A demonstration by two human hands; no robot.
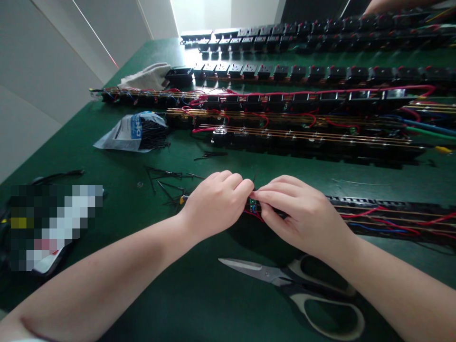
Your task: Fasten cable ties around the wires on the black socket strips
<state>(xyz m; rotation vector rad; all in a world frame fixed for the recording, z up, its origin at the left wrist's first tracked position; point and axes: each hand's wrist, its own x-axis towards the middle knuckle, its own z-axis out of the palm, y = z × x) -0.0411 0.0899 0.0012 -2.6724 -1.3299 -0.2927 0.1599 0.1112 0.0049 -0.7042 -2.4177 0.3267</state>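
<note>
My left hand [217, 204] is closed over the left part of a long black wired strip [370, 216] with copper-coloured rods and red and blue wires. Fingertips of my right hand [299, 206] pinch right against it, over a small green circuit board [252, 205]. A thin black end, like that of a cable tie [254, 179], pokes up between the fingertips; most of it is hidden. Loose black cable ties [169, 183] lie left of my hands. Scissors [267, 273] with dark and pale handles rest below my right hand, blades slightly apart.
Several similar wired strips [299, 135] and rows of black housings [281, 71] cross the green table [117, 164] farther back. An opened plastic bag of cable ties [137, 133] lies left, near a pale cloth [144, 76]. A blurred-out object [57, 232] sits at the left edge.
</note>
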